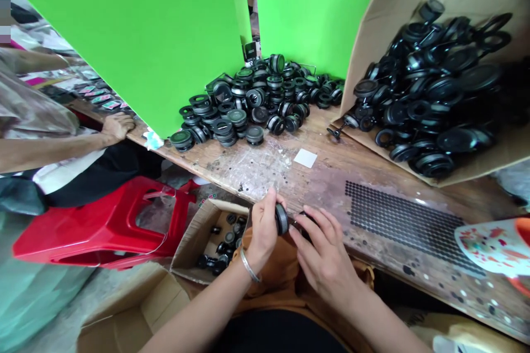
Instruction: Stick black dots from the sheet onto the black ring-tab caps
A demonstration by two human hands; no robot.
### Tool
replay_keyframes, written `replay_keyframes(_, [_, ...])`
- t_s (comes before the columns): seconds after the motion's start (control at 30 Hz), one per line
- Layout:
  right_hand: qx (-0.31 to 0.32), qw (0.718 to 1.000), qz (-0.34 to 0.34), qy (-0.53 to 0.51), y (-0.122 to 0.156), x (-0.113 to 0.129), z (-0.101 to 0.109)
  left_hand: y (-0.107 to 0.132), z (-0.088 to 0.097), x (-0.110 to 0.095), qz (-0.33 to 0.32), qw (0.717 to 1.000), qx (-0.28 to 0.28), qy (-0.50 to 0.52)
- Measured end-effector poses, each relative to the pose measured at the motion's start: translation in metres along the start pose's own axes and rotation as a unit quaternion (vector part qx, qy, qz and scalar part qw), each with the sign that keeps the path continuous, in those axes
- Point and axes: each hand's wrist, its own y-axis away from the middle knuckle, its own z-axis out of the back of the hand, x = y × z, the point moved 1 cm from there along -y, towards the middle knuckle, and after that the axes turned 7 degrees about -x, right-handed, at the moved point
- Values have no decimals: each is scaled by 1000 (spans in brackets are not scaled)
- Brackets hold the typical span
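Observation:
My left hand is closed around a black round piece with a ribbed rim, held on edge in front of my lap. Close by on its right, my right hand has its fingers bent together at a small dark part, mostly hidden by the fingers. Whether that part joins the round piece I cannot tell. Beyond my hands, a heap of similar black round pieces is piled on the wooden table. A white square card lies nearer to me.
At right, a tipped cardboard box holds many black parts. A sheet of black dots and a paint-spattered cup lie on the table. Below left are a small carton and a red stool. Another person's hand rests behind the green panel.

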Motion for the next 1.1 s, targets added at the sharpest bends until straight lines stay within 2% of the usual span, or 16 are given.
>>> replay_keyframes(0.1, [-6,997,-64,-33,4,-23,12,0,-1,3,18,1000,17,8])
replay_keyframes(0.2, [-46,978,-202,-7,13,-67,30,-1,-3,6,30,999,23,12])
replay_keyframes(0.23, [-31,968,-248,19,17,-83,34,-2,-4,6,32,999,23,14])
replay_keyframes(0.3, [43,951,-303,44,24,-109,37,-3,-6,6,32,999,17,19])
replay_keyframes(0.4, [117,936,-327,67,30,-127,33,-3,-9,4,28,999,11,13])
replay_keyframes(0.6, [184,928,-306,106,23,-127,26,-3,-12,1,26,999,16,16])
replay_keyframes(0.7, [187,928,-296,126,25,-127,25,-3,-11,-1,26,999,6,17])
replay_keyframes(0.8, [126,948,-262,129,26,-119,26,-2,-8,-4,12,1000,0,-4])
replay_keyframes(0.93, [-1,985,-169,13,10,-88,28,2,-4,-5,-31,998,13,-47])
replay_keyframes(1.0, [-19,990,-133,-37,-2,-69,26,3,-3,-4,-48,997,23,-61])
replay_keyframes(1.1, [-16,994,-100,-46,-15,-51,17,5,-3,-4,-69,995,30,-73])
